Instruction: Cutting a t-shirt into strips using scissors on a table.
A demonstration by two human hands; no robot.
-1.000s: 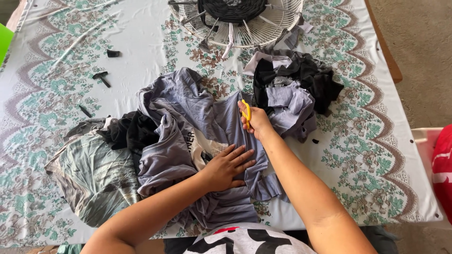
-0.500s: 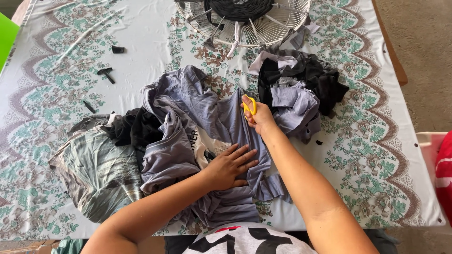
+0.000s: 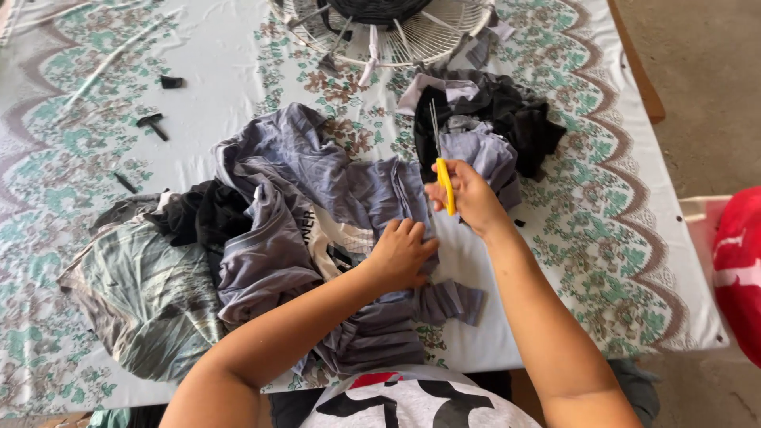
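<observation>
Now right hand (image 3: 468,198) grips one scissors (image 3: 441,158); left hand (image 3: 400,255) flattens one grey shirt (image 3: 317,206).

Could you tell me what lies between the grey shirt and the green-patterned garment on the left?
A crumpled black cloth lies between the grey shirt and green-patterned garment, in the head view.

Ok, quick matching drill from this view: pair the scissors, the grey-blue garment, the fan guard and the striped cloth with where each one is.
Things:
1. scissors
2. grey-blue garment
3. wire fan guard
4. striped greenish cloth

Places:
A. far edge of the table
B. under the left hand
C. near left side of the table
D. in the right hand

Pairs: 1-D, 2-B, 3-A, 4-C
</observation>
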